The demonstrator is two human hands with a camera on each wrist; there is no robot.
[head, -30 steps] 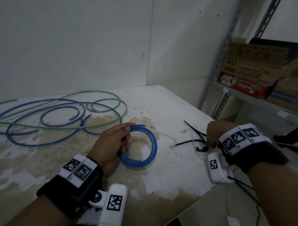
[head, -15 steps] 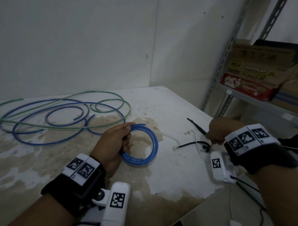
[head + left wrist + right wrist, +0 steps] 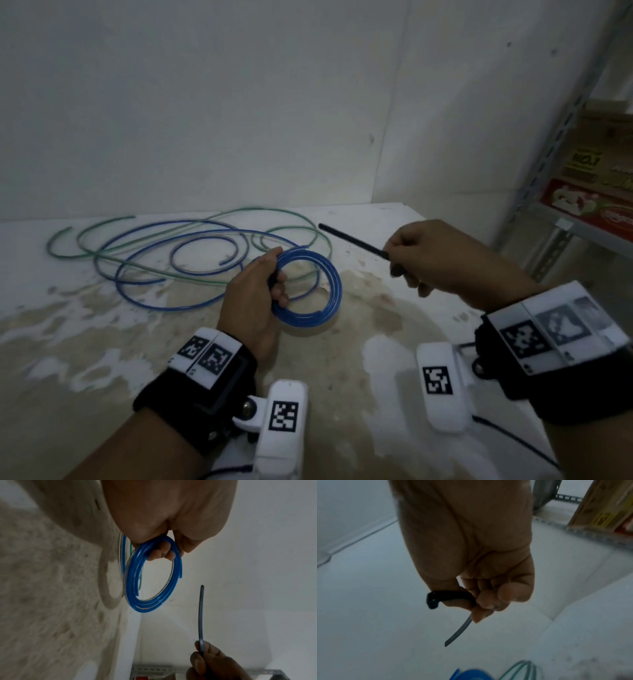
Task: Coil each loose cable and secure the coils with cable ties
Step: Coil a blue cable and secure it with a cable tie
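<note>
Between the two hands, above the table (image 3: 394,342): left hand (image 3: 251,301) has fingers curled round one side of the blue coil (image 3: 310,291), holding it off the surface, ring plane roughly upright in the left wrist view. Right hand (image 3: 442,260) pinches the black cable tie (image 3: 352,240) near its head end; the head (image 3: 432,601) sticks out behind the thumb in the right wrist view.

Tie orientation: long axis runs from the right hand up and left, tail tip pointing toward the far wall and over the coil, not yet touching it. Strap is slightly bowed.

Risks, my read:
- Coil held at one point only. Both cable ends (image 3: 180,576) are free, so loosening the fingers to thread the tie lets the turns spring apart.
- Tail could pass round only some turns, leaving a strand outside.
- Head is buried near the palm, so regrip needed before feeding the tail; can't tell which face is ratchet side.

Behind: loose blue and green cables (image 3: 191,246) still uncoiled on the table.
</note>
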